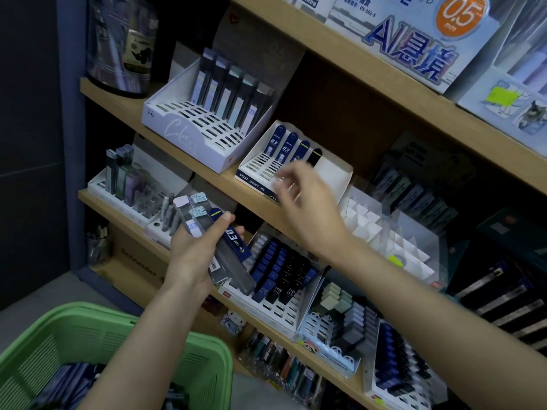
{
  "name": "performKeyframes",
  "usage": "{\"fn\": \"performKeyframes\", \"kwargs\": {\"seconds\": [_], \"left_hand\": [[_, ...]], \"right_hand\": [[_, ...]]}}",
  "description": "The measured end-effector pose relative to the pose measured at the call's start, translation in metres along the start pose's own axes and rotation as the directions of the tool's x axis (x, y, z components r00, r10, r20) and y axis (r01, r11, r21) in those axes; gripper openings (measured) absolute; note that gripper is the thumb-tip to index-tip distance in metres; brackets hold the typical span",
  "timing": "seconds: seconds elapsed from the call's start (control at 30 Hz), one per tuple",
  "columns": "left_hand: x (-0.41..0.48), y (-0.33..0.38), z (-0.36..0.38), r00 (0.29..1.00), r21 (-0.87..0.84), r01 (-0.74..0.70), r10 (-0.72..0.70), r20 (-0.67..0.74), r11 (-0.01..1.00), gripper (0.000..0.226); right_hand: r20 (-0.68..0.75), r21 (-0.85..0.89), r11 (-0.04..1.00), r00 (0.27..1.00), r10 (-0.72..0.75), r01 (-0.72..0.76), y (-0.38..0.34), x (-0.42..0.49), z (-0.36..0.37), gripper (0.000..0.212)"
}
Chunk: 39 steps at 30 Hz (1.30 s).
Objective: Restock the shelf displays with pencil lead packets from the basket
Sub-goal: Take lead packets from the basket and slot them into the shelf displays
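While gripping packets (231, 241), left hand (189, 255) palm-up

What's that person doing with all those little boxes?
The person is filling shop shelves with pencil lead packets. The left hand grips a bunch of packets, with a dark blue one on top. The right hand reaches toward the small white display, where four packets stand in the back row. The hand is too blurred to tell whether it holds one. More packets lie in the green basket below.
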<state>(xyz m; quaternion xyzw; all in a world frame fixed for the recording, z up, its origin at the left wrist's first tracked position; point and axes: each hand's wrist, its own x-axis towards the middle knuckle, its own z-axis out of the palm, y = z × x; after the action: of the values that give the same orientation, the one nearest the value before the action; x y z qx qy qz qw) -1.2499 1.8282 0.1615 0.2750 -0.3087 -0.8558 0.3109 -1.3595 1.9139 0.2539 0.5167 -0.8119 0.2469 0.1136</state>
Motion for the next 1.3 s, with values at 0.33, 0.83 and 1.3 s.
{"fn": "performKeyframes", "kwargs": {"seconds": [0.33,0.83,1.3], "left_hand": [[-0.008,0.003,0.0,0.997,0.006,-0.061,0.061,-0.054,0.998,0.023],[-0.007,0.009,-0.002,0.999,-0.032,-0.047,0.047,-0.021,0.998,0.016],[0.005,0.007,0.0,0.999,-0.073,-0.017,0.014,-0.053,0.997,0.01]], "right_hand": [[0.451,0.204,0.942,0.88,0.15,-0.266,-0.021,-0.022,0.03,0.041],[0.041,0.462,0.794,0.903,0.427,-0.396,0.011,0.079,-0.015,0.011],[-0.017,0.068,0.946,0.948,0.318,-0.316,0.037,0.119,0.014,0.033]]}}
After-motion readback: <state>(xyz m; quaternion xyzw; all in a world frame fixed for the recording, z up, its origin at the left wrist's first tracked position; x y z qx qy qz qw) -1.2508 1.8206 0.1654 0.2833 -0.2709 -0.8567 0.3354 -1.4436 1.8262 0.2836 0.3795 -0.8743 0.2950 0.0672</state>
